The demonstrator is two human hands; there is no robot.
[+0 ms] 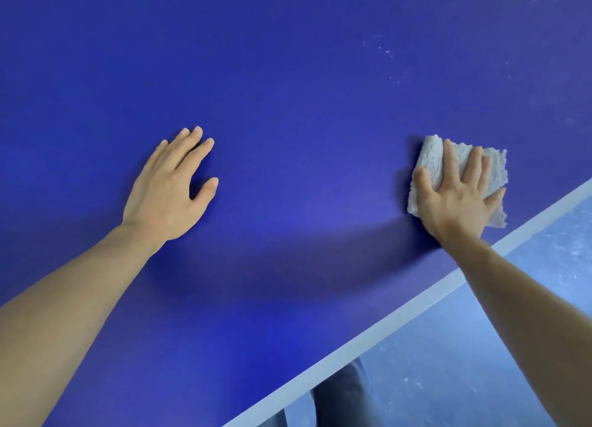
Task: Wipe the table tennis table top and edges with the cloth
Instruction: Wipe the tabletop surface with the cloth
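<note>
Your right hand (455,195) lies flat, fingers spread, pressing the folded cloth (461,157) onto the table (288,90) near its white edge (368,333); left hand (169,186) rests open, holding nothing; cloth looks soft, light, likely bunches, so press mid-pad.

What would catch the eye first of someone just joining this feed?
The deep blue table top fills the view. At right, the right hand presses flat on a grey cloth near the white edge stripe; the left hand rests open on the top, left of centre. Pale specks dot the far right.
</note>
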